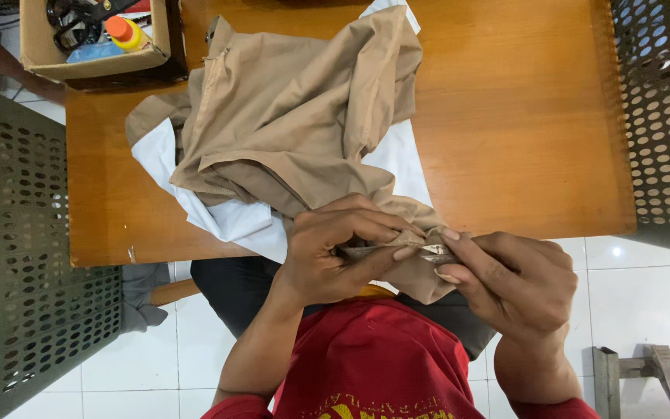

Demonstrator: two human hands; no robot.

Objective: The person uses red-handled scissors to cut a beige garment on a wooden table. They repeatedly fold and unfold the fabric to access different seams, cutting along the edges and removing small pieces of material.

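Hands, left (327,252) and right (505,283), pinch a fold of tan cloth (296,116) just off the counter's (521,116) near edge, most cloth heaped on the counter, unworked.

Both hands, left hand (327,252) and right hand (505,283), pinch the tan garment (288,116).

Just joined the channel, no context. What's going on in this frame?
A person in a red shirt sits at a wooden table, seen from a head camera. Both hands pinch one edge of a tan garment near the table's front edge: left hand and right hand grip the same folded strip of fabric between fingertips. The rest of the garment lies bunched on the table over a white cloth. A cardboard box with scissors and a bottle sits at the far corner.
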